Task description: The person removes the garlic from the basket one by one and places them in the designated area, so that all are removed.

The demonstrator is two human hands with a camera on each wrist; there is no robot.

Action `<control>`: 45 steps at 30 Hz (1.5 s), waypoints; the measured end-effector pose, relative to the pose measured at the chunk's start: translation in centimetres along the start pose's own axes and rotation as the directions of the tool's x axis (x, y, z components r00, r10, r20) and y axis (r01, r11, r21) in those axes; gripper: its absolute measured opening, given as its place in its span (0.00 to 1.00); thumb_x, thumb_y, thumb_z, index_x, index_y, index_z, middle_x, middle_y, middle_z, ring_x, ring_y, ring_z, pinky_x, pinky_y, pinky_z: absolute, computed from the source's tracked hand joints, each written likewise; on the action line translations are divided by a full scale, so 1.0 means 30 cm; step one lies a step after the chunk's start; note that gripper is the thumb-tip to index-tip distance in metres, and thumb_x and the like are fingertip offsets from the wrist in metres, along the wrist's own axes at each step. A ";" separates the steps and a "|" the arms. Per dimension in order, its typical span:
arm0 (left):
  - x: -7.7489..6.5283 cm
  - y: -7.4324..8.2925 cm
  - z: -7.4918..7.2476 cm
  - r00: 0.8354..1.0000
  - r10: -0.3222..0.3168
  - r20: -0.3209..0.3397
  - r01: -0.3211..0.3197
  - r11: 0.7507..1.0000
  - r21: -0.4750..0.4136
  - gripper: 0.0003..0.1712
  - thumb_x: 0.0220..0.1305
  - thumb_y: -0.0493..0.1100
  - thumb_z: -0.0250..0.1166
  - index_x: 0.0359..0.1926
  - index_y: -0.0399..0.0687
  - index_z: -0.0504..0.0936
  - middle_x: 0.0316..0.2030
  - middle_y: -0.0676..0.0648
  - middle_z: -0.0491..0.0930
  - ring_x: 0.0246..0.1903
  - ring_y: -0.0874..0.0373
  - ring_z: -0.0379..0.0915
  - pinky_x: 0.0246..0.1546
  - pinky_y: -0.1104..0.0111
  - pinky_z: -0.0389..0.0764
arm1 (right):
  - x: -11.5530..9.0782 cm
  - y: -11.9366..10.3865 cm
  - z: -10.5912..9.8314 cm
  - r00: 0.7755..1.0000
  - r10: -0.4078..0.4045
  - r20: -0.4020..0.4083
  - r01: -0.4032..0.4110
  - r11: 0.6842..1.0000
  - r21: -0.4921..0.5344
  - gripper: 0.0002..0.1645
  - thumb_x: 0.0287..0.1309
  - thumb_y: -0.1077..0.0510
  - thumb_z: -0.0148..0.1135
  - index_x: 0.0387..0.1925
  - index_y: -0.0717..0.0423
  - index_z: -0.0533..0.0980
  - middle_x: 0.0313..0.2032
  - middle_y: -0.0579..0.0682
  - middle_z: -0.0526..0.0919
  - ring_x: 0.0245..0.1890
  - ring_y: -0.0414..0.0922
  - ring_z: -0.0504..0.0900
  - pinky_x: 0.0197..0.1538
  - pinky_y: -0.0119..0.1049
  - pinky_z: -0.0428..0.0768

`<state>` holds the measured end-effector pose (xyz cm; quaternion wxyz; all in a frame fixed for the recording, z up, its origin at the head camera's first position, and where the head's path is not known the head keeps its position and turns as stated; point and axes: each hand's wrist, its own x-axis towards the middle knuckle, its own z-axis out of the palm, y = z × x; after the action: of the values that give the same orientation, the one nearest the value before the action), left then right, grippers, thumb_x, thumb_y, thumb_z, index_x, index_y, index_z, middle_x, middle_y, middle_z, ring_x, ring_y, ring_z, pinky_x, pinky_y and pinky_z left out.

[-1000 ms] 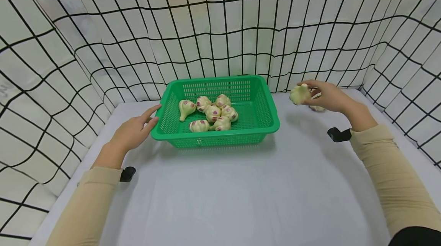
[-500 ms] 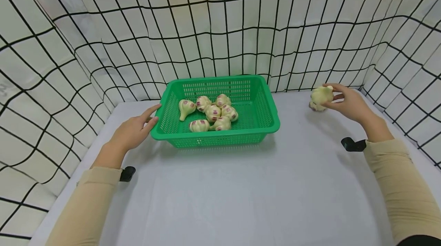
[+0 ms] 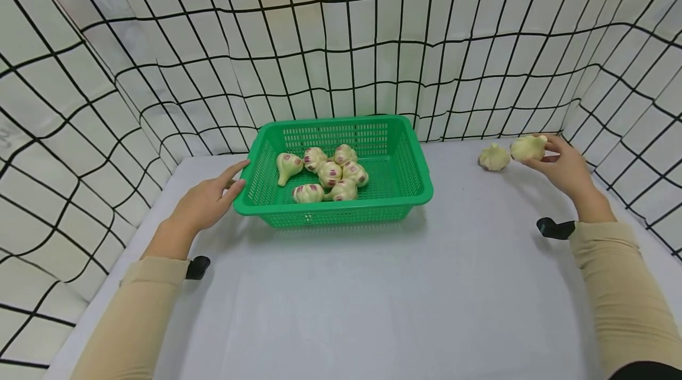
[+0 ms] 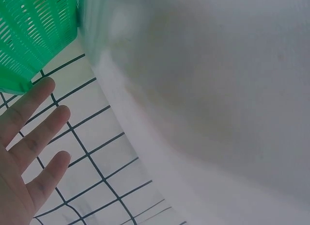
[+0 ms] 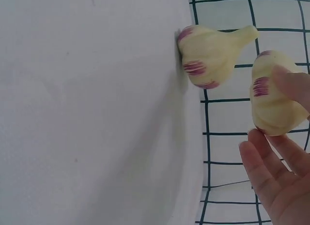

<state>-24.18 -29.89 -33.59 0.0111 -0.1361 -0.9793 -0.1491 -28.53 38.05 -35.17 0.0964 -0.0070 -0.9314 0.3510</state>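
Observation:
My right hand (image 3: 567, 168) pinches a garlic bulb (image 3: 528, 148) between thumb and fingers near the back right of the table. Just left of it, a second garlic bulb (image 3: 494, 157) sits on the white cloth. The right wrist view shows purple streaks on the held garlic bulb (image 5: 271, 96) and on the resting garlic bulb (image 5: 208, 57). With fingers extended, my left hand (image 3: 205, 205) touches the left rim of a green plastic basket (image 3: 341, 209). Several garlic bulbs (image 3: 330, 174) lie inside it, mostly toward its left and middle.
A white cloth covers the table (image 3: 341, 297). Black netting (image 3: 348, 48) over white panels rises along the back and both sides, close behind the basket and the right-hand bulbs. A black wrist camera (image 3: 554, 229) juts from the right sleeve.
My right hand has carried its garlic bulb to the right, from left of the resting bulb, across in front of it, to its right side. The left hand and basket have stayed put.

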 end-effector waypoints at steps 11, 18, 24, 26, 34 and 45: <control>-0.005 0.006 -0.005 1.000 -0.003 -0.004 0.003 1.000 0.001 0.37 0.82 0.64 0.35 0.82 0.54 0.49 0.63 0.29 0.75 0.56 0.28 0.75 0.50 0.36 0.75 | 0.023 0.058 0.021 0.999 0.053 -0.003 -0.053 0.999 -0.006 0.46 0.71 0.50 0.63 0.78 0.65 0.54 0.68 0.78 0.63 0.62 0.74 0.68 0.48 0.50 0.75; -0.006 0.009 -0.006 1.000 0.003 -0.001 -0.003 1.000 0.003 0.37 0.82 0.64 0.35 0.82 0.53 0.49 0.63 0.29 0.75 0.57 0.28 0.74 0.51 0.36 0.74 | 0.048 0.081 0.026 0.994 0.099 0.039 -0.095 0.992 -0.079 0.46 0.74 0.50 0.60 0.76 0.71 0.51 0.68 0.81 0.59 0.66 0.78 0.59 0.62 0.68 0.66; -0.006 0.011 -0.007 1.000 -0.006 0.003 0.006 1.000 0.004 0.37 0.82 0.64 0.35 0.82 0.54 0.49 0.63 0.29 0.75 0.57 0.28 0.74 0.51 0.36 0.74 | 0.063 0.090 0.029 0.988 0.132 0.082 -0.122 0.987 -0.108 0.46 0.74 0.49 0.58 0.76 0.72 0.50 0.66 0.83 0.59 0.64 0.78 0.61 0.61 0.68 0.66; -0.005 0.011 -0.007 1.000 -0.006 0.003 0.006 1.000 0.008 0.37 0.82 0.64 0.35 0.82 0.54 0.49 0.63 0.29 0.75 0.57 0.29 0.74 0.51 0.36 0.74 | 0.065 0.091 0.031 0.987 0.134 0.093 -0.125 0.987 -0.104 0.46 0.74 0.48 0.57 0.76 0.73 0.49 0.66 0.83 0.58 0.64 0.78 0.61 0.61 0.68 0.67; -0.003 0.013 -0.011 1.000 -0.006 0.000 0.006 1.000 0.012 0.37 0.82 0.64 0.35 0.82 0.54 0.49 0.63 0.29 0.75 0.57 0.29 0.75 0.51 0.37 0.74 | 0.073 0.088 0.034 0.986 0.127 0.109 -0.116 0.988 -0.104 0.46 0.73 0.50 0.58 0.74 0.75 0.49 0.65 0.85 0.59 0.63 0.78 0.62 0.62 0.69 0.66; -0.006 0.016 -0.013 1.000 -0.008 0.004 0.008 1.000 0.017 0.37 0.82 0.64 0.35 0.82 0.54 0.49 0.63 0.29 0.75 0.58 0.27 0.73 0.53 0.35 0.73 | 0.085 0.094 0.043 0.985 0.115 0.131 -0.100 0.989 -0.113 0.46 0.72 0.52 0.60 0.74 0.76 0.50 0.65 0.85 0.58 0.65 0.79 0.60 0.64 0.70 0.62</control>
<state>-23.89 -29.61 -33.09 0.0095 -0.1322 -0.9811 -0.1407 -31.42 39.53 -37.51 0.0125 -0.0381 -0.9514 0.3054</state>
